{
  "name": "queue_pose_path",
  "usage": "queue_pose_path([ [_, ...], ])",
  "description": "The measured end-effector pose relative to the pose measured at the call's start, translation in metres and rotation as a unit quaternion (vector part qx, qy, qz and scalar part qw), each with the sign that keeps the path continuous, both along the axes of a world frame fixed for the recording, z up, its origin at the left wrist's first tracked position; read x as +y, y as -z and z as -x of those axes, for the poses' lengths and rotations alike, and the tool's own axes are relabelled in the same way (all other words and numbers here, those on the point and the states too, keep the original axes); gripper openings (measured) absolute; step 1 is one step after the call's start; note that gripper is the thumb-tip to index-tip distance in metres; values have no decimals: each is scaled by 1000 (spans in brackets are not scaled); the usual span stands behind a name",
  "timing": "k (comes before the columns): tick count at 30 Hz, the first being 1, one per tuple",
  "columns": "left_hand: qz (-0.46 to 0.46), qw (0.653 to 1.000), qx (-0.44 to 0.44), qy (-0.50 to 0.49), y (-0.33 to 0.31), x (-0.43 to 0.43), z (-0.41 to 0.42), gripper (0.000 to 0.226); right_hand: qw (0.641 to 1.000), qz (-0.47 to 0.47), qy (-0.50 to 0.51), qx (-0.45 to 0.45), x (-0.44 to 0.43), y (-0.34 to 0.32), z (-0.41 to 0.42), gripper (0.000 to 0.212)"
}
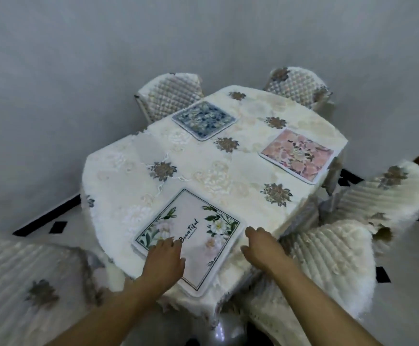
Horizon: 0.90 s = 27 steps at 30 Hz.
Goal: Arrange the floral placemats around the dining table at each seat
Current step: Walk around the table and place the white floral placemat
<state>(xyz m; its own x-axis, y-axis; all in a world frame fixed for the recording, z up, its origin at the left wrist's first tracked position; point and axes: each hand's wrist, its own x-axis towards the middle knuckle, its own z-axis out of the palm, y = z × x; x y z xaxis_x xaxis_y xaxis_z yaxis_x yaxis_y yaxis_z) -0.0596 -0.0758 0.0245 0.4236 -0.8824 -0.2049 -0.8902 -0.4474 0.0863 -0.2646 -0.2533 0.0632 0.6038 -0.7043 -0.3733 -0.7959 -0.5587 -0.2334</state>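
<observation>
Three floral placemats lie on the white embroidered tablecloth (198, 168). A white mat with green leaves and the word "Beautiful" (198, 233) sits at the near edge, apparently on top of other mats. My left hand (164, 259) rests flat on its near left part, fingers spread. My right hand (262, 245) hovers at the mat's right edge, fingers loosely apart, holding nothing. A blue floral mat (204, 119) lies at the far side. A pink floral mat (298, 154) lies at the right side.
Chairs in white quilted and ribbed covers stand around the table: two at the far side (171, 93) (298, 86), two at the right (383, 196) (328, 265), one at the near left (28, 278). A grey wall stands behind.
</observation>
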Motion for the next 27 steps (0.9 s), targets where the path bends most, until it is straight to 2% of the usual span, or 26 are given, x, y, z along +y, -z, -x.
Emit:
queue_pose_path([
  [5,-48,984,12,-173,28,-4,3,36,996,-40,-75,-10,-71,53,-59,42],
  [8,-63,949,44,-306,43,-11,14,37,993,-36,-109,-11,-98,80,-87,44],
  [10,-46,909,89,-404,52,-16,24,35,992,-45,-119,-6,-110,94,-99,43],
  [13,16,818,182,-546,62,-25,37,38,989,-75,-126,-1,-121,112,-111,39],
  [16,60,752,206,-624,68,-32,43,42,989,-51,-139,-18,-124,122,-113,31],
  [22,73,716,199,-665,66,-36,47,33,986,-6,-148,-72,-123,122,-108,13],
  [27,109,743,192,-632,50,-36,46,22,987,-27,-124,-96,-122,108,-103,10],
])
